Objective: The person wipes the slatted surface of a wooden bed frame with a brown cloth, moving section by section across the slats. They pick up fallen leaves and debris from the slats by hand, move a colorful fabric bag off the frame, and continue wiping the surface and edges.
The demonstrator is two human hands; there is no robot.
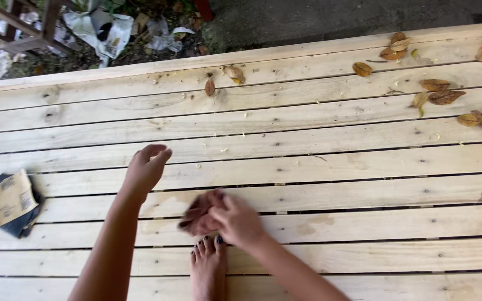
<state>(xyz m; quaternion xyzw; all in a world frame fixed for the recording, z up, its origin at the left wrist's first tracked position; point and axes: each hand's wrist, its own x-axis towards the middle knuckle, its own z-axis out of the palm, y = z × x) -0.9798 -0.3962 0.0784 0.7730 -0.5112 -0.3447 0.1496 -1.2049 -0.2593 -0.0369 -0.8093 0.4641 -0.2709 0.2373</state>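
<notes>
At the far left, folded sheets of sandpaper [11, 202] lie on the slatted wooden platform [319, 128], well apart from both hands. The left hand [145, 167] rests on a plank, fingers loosely curled and holding nothing. Just right of it, the right hand [235, 220] presses a reddish-brown, motion-blurred piece of sandpaper [199, 214] against the board, fingers closed over it. A bare foot [207, 267] stands just below. Dry leaves [436, 92] lie scattered at the upper right.

Left hand [147, 167] flat, fingers curled — right hand [235, 220] pressing down, seemingly gripping; blurred.
</notes>
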